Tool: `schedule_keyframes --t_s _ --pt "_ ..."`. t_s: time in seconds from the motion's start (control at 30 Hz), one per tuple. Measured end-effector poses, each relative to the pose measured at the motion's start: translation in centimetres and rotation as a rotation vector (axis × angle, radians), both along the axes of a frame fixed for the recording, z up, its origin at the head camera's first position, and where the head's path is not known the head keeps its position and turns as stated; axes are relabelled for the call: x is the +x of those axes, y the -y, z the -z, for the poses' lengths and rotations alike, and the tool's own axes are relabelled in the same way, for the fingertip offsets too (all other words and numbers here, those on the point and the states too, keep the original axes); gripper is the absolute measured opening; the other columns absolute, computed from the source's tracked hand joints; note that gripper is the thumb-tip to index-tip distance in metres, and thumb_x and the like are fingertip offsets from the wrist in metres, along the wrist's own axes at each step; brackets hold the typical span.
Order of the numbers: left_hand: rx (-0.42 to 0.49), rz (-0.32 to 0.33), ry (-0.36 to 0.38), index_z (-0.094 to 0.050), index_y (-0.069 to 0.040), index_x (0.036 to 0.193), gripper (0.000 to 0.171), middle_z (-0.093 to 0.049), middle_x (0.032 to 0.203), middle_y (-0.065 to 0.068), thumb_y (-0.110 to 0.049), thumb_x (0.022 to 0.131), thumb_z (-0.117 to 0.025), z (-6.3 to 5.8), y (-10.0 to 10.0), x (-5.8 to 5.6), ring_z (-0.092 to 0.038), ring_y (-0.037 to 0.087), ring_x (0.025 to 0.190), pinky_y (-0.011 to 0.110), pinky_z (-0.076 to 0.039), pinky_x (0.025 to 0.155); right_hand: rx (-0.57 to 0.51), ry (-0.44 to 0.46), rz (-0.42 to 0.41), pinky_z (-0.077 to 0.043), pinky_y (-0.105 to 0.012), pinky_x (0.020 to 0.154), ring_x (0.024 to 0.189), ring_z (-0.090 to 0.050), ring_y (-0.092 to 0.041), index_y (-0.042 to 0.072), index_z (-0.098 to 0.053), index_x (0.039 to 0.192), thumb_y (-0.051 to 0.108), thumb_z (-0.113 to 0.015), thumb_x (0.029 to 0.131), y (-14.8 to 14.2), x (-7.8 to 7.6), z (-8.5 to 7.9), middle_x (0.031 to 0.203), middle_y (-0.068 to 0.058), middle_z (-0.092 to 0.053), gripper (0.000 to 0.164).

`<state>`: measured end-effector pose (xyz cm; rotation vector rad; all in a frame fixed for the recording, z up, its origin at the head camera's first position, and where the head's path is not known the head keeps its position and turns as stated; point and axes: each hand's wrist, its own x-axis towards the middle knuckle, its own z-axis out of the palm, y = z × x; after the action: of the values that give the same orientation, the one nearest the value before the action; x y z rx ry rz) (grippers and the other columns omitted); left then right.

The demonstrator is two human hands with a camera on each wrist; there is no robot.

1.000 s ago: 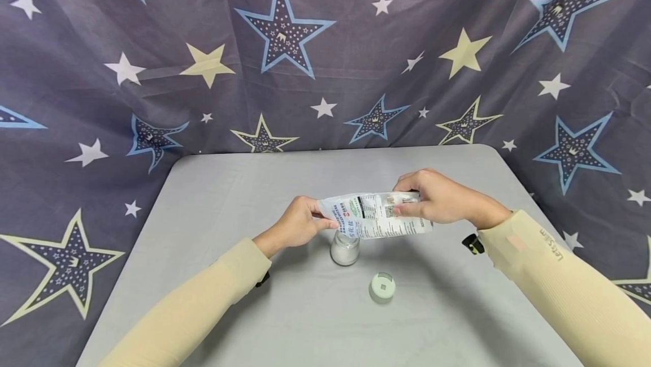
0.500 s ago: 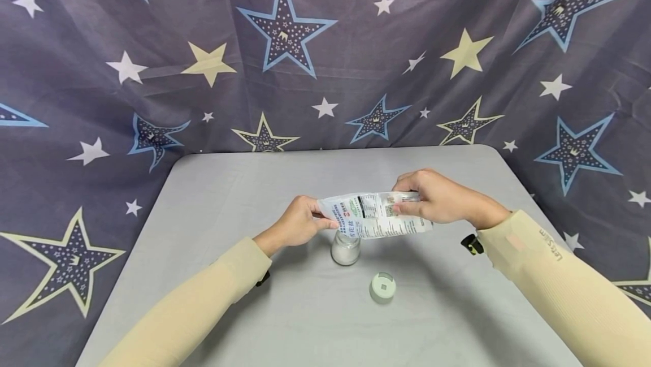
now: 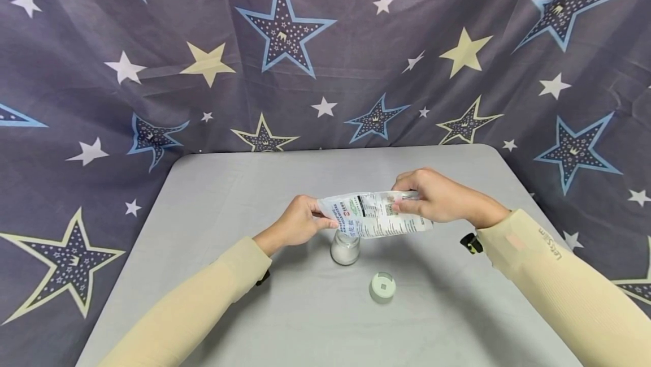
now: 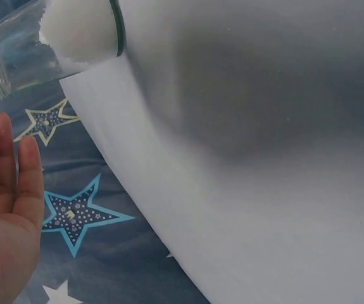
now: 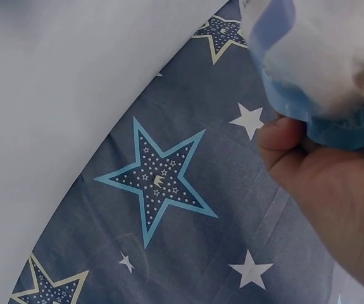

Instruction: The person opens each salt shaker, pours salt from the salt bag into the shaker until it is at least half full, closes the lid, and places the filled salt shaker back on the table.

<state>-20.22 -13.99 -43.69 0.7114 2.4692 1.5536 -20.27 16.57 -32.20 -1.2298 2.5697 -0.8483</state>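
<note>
We have the left hand (image 3: 295, 223) pinching the left end of a white printed plastic bag (image 3: 373, 223) between thumb and finger, other fingers extended straight. Our right hand (image 3: 436, 194) grips the bag's right end, thumb on the near face. Bag's left end hides the mouth of a clear glass jar (image 3: 344, 253) part-filled with white grains; round pale-green lid (image 3: 383, 286) sits nearer us.

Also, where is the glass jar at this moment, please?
In the head view, the glass jar stands on the grey table, partly hidden by the left end of the printed plastic bag, beyond and left of the green lid.
</note>
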Motion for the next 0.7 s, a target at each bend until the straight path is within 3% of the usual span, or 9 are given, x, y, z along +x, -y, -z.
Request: schedule_keyframes --t_s 0.7 --pt "-0.006 -0.012 -0.019 -0.08 -0.005 0.082 0.005 -0.078 0.088 0.005 -0.005 0.082 -0.085 0.11 0.4 -0.09 -0.073 0.013 0.079 0.028 -0.061 0.07 0.02 0.028 0.03 -0.053 -0.034 0.079 0.079 -0.062 -0.011 0.014 -0.076 0.089 0.007 -0.074 0.092 0.37 -0.01 -0.12 0.084 0.008 -0.067 0.008"
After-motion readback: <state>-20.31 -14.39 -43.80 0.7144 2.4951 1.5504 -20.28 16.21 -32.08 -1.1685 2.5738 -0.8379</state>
